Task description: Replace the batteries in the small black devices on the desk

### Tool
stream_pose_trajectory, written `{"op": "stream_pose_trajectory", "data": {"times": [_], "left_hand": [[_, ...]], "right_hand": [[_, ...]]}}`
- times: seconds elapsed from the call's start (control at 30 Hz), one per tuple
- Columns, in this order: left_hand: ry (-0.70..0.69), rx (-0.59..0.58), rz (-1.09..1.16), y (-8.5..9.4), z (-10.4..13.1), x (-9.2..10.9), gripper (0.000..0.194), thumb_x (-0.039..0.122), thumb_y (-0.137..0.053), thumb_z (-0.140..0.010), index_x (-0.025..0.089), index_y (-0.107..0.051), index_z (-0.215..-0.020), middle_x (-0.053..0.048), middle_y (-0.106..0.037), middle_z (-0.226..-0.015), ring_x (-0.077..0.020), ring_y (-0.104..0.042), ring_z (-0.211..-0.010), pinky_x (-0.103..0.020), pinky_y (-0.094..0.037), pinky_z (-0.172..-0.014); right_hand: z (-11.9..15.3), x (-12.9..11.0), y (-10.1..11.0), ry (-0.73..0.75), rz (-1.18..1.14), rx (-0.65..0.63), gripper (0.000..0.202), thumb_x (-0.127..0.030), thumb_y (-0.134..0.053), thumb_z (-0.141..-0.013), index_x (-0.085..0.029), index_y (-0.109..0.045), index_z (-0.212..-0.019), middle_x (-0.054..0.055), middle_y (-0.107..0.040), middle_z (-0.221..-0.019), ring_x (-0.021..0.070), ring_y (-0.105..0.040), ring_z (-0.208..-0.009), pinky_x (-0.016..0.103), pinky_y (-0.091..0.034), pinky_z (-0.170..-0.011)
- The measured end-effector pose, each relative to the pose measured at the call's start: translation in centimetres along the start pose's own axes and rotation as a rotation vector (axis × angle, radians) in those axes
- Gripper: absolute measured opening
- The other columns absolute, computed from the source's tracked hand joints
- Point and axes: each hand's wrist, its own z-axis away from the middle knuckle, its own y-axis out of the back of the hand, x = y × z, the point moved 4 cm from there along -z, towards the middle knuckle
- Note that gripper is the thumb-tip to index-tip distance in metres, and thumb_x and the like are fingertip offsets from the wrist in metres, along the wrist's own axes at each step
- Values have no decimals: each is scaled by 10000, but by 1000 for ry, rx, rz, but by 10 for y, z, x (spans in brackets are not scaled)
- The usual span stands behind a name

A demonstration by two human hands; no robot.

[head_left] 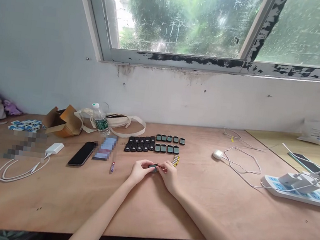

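My left hand [141, 169] and my right hand [168, 174] meet at the middle of the table, fingers closed around a small dark device with a grey-green face [153, 168]. The fingers cover much of it. Just beyond my right hand stands a short row of small yellow-and-silver batteries [175, 160]. Behind my hands lie several small dark pieces with grey-green screens [161, 148], in two rows. To their left, several black oval-ended casings [139, 147] with round pale marks are lined up in two rows.
Left of my hands lie a pen [112, 167], a black phone [81, 153] and a white charger [54, 148] with cable. Behind them are a water bottle [100, 120] and an open cardboard box [65, 123]. A power strip [294, 191] and a white cable [254, 171] lie right.
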Motion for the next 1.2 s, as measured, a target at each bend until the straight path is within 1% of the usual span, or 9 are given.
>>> {"op": "stream_pose_trajectory", "data": {"times": [0.2,0.33,0.43,0.53,0.7,0.9,1.03,1.13,1.2], "left_hand": [[-28,-4,-34,0,0,0,271,335,-771,-617,149,-702,-801,-83,-739,-844,-231,-686,-810,-348,-542,-777],[-43,-26,-34,0,0,0,265,326,-759,-632,142,-703,-814,-86,-737,-845,-229,-682,-803,-349,-541,-773],[-45,-46,-35,0,0,2,254,323,-752,-643,148,-706,-820,-82,-738,-849,-231,-682,-814,-351,-541,-779],[-46,-51,-43,0,2,4,252,336,-746,-652,153,-707,-820,-76,-739,-850,-230,-683,-817,-350,-542,-784],[-41,-37,-44,0,2,5,260,338,-758,-637,151,-707,-809,-81,-738,-852,-231,-684,-816,-349,-544,-781],[-15,-25,13,1,-2,-1,298,349,-783,-599,145,-713,-804,-92,-738,-851,-234,-686,-803,-359,-546,-778],[43,-43,96,3,1,3,341,361,-807,-561,136,-704,-796,-98,-738,-846,-247,-684,-827,-368,-543,-791],[36,-72,126,2,6,14,343,369,-794,-590,141,-699,-829,-94,-737,-868,-249,-680,-856,-362,-540,-795],[19,-86,126,2,8,20,336,367,-790,-600,143,-697,-833,-90,-737,-871,-246,-678,-867,-357,-536,-806]], "right_hand": [[0,5,1,16,-40,-55,173,-356,-575,-837,-209,-649,-785,26,-570,-809,141,-579,-685,251,-511,-567],[0,-2,5,61,67,-87,222,-335,-530,-873,-201,-629,-727,28,-546,-797,137,-558,-683,252,-493,-603],[-1,-9,10,96,155,-105,245,-318,-506,-888,-202,-610,-699,42,-566,-863,145,-568,-739,257,-486,-652],[-1,-11,10,112,164,-148,218,-297,-475,-905,-216,-626,-771,43,-603,-928,149,-594,-795,260,-489,-699],[1,-10,8,149,195,-193,240,-262,-422,-934,-220,-641,-844,42,-623,-920,147,-614,-814,255,-493,-726],[7,-14,5,192,342,-269,285,-259,-378,-950,-229,-637,-1063,82,-624,-1098,189,-627,-932,301,-511,-776],[4,-13,9,81,59,-187,253,-332,-476,-904,-244,-656,-1058,74,-645,-1077,196,-637,-945,334,-526,-819],[0,-9,14,-167,-275,-123,336,-404,-622,-795,-213,-646,-1070,72,-682,-955,198,-674,-827,346,-562,-744],[-1,-10,13,-311,-433,-179,382,-439,-667,-741,-183,-661,-1025,73,-696,-901,200,-684,-771,348,-569,-711]]}}
